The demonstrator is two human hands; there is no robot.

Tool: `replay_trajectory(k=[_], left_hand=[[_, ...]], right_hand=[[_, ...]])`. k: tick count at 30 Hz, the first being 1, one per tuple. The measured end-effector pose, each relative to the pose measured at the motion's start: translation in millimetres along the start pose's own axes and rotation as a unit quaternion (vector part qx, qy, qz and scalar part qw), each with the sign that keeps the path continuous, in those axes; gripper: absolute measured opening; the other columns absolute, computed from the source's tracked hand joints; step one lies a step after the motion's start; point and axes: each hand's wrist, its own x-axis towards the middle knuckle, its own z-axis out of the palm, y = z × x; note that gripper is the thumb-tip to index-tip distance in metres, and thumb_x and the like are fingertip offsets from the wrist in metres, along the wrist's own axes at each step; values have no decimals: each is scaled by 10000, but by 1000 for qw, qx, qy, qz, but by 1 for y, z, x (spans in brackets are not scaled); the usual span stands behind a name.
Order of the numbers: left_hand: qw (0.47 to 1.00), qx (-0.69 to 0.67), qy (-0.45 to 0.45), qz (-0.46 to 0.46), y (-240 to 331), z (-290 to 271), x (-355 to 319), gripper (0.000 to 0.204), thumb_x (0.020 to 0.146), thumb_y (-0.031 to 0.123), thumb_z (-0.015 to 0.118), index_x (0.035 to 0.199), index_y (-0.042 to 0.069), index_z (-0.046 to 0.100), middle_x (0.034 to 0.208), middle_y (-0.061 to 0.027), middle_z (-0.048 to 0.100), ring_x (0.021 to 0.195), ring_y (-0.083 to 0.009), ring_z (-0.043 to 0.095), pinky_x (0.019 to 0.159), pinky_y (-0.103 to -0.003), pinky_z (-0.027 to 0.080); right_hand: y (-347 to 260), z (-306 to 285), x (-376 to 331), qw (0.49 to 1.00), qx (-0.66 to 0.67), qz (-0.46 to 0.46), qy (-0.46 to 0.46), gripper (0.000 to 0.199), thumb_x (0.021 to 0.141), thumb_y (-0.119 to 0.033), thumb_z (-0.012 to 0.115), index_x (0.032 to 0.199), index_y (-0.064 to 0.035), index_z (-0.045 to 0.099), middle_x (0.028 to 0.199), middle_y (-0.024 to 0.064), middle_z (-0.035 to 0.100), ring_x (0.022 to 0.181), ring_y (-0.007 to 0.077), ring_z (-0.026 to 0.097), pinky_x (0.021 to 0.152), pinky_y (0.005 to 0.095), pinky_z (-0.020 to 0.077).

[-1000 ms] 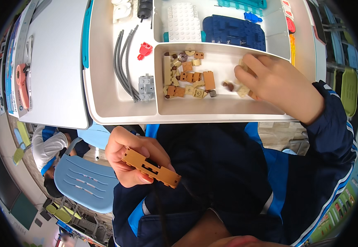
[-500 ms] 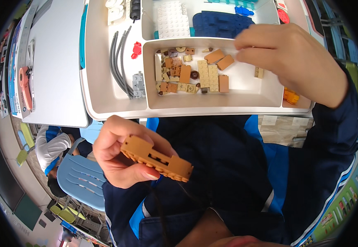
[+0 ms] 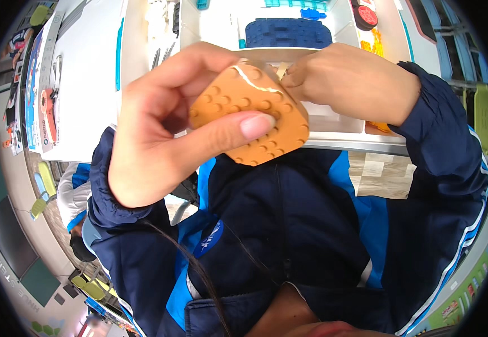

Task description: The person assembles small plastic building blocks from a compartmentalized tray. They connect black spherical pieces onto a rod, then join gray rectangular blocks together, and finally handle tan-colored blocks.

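Observation:
My left hand [image 3: 171, 129] grips a light-brown studded brick assembly [image 3: 249, 132] with rounded corners, its thumb pressed on the studded face and a thin pale line along the upper edge. Beyond it my right hand [image 3: 350, 81] is closed, fingers curled against the assembly's far upper side. A small tan brick [image 3: 282, 69] shows at the right fingertips; most of it is hidden. Both hands are over the near part of the white sorting tray [image 3: 334, 135], and they cover most of its middle compartment.
Dark blue plates [image 3: 289, 32] lie in the tray's far compartment, beside a bright blue piece [image 3: 313, 13]. Yellow pieces [image 3: 372, 42] and a red-and-black wheel [image 3: 365, 18] sit at the right. Pink-orange scissors [image 3: 48, 115] lie at the left. Another person [image 3: 75, 196] is low at the left.
My left hand has lifted the brick assembly up over the tray and turned its studded face into view. My right hand has come left to meet it, a tan brick now at its fingertips.

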Motion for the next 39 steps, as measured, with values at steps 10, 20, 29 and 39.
replay_trajectory(k=[10,20,29,39], left_hand=[[980,146,-113,69,-22,22,59,281,940,62,571,1207,-20,539,1099,-90,627,1010,-151,608,909,-276,481],[886,426,-137,127,-68,50,90,235,865,18,611,1097,23,574,1010,-210,639,895,-355,649,794,-340,538],[742,607,-95,269,-75,42,87,322,785,55,697,1097,30,617,923,-159,639,845,-316,665,761,-333,554],[821,497,-199,196,-44,18,84,515,705,-106,652,1209,-29,577,1167,-214,621,952,-389,648,849,-366,537]], right_hand=[[-16,-68,-72,991,-34,118,-49,400,653,115,515,1030,59,637,1121,211,627,1046,358,610,883,376,508],[-78,-86,-122,983,-42,175,22,279,713,-12,687,990,15,682,984,177,673,944,317,664,825,402,543],[-77,-59,-114,987,-31,133,85,274,680,-77,675,930,34,681,945,195,668,903,341,666,810,441,547],[-73,-51,-97,985,-31,111,126,238,694,-15,667,927,34,675,918,188,661,868,336,665,774,417,559]])
